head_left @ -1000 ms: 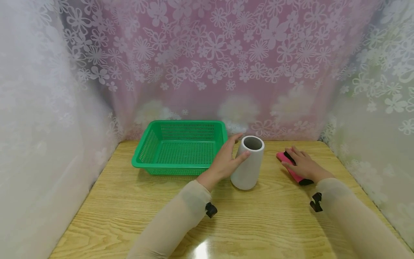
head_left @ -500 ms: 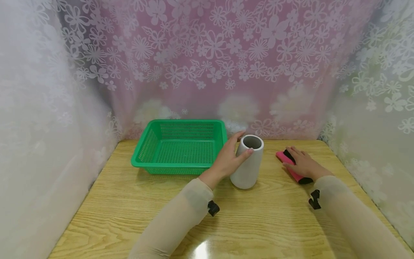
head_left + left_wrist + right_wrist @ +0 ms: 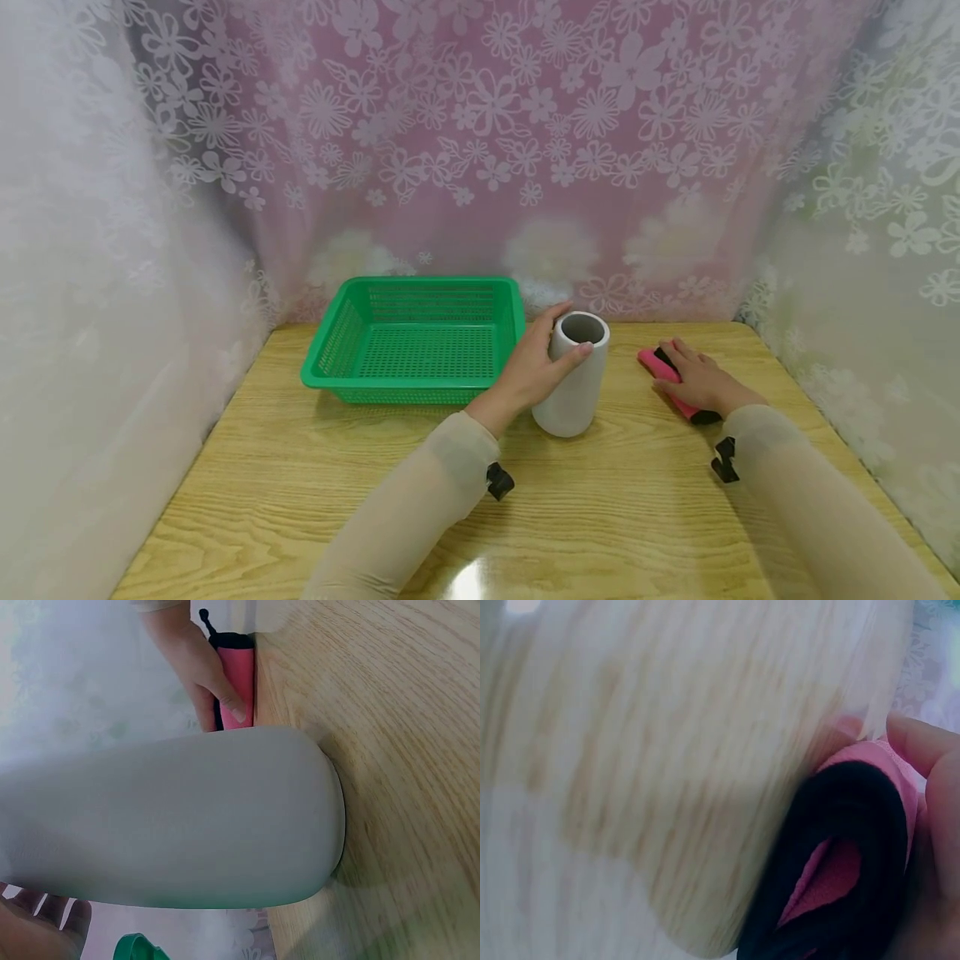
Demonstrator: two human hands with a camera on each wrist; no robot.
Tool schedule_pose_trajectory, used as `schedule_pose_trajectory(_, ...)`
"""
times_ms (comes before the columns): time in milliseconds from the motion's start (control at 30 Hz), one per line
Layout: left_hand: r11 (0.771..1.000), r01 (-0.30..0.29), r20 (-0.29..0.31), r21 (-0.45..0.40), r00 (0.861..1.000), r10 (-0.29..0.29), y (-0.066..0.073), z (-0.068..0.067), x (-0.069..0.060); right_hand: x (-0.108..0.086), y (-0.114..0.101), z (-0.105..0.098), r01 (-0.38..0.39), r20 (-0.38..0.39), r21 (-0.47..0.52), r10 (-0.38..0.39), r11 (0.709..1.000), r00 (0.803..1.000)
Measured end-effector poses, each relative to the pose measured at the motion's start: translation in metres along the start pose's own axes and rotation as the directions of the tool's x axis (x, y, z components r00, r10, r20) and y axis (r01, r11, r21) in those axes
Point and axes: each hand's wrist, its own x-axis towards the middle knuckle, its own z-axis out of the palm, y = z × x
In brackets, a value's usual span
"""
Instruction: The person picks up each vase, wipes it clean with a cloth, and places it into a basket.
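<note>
A pale grey-white tapered vase [image 3: 573, 387] stands upright on the wooden table [image 3: 600, 517]. The left hand [image 3: 531, 364] grips it near its rim from the left, thumb in front and fingers behind. In the left wrist view the vase [image 3: 180, 817] fills the middle, with part of the left hand [image 3: 45, 926] at the lower left corner. Farther right, the right hand [image 3: 701, 379] holds a rolled or folded pink and black cloth item [image 3: 686, 407] lying on the table. The right wrist view shows that item's [image 3: 885, 761] layered end, with the right hand [image 3: 937, 795] against its side.
A green perforated plastic basket [image 3: 427, 383] stands at the back left, close to the left hand, and no contents show in it. A floral curtain [image 3: 487, 167] hangs behind the table's far edge, and pale patterned sheets flank both sides.
The left hand has shifted slightly right and up around the vase. The right hand and pink item look almost unchanged; the whole head view has drifted a little.
</note>
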Motion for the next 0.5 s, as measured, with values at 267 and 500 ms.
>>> schedule_pose_trajectory(267,1.0,0.003,-0.014,-0.013,1.0,-0.003,0.0015,0.002,0.0007,0.0017,0.0,-0.0001,-0.041,0.017,-0.063,0.042,0.997,0.999)
schedule_pose_trajectory(500,0.999,-0.006,-0.018,-0.033,1.0,0.005,-0.0018,0.0043,0.0011,0.004,0.0038,0.0061,-0.061,0.018,-0.116,0.064,0.991,0.998)
